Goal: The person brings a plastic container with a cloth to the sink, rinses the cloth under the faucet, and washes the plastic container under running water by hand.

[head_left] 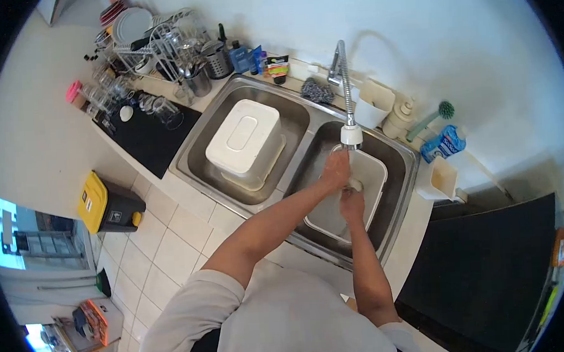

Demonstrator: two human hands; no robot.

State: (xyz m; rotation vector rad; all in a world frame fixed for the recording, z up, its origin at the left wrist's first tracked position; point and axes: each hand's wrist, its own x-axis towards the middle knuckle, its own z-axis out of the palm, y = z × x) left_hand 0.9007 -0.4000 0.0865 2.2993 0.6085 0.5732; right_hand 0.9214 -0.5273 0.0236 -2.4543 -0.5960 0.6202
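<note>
Under the white tap head, my left hand is closed beside a small pale item, which is too small to name. Just below it, my right hand has its fingers closed round the lower part of that item. Both hands are over a white rectangular tub in the right-hand basin of the steel sink. An upturned white container sits in the left-hand basin.
A dish rack with plates and glasses stands at the upper left, beside a black mat. Behind the sink are bottles, a steel scourer, a soap dispenser and a green brush. A yellow-lidded bin is on the floor.
</note>
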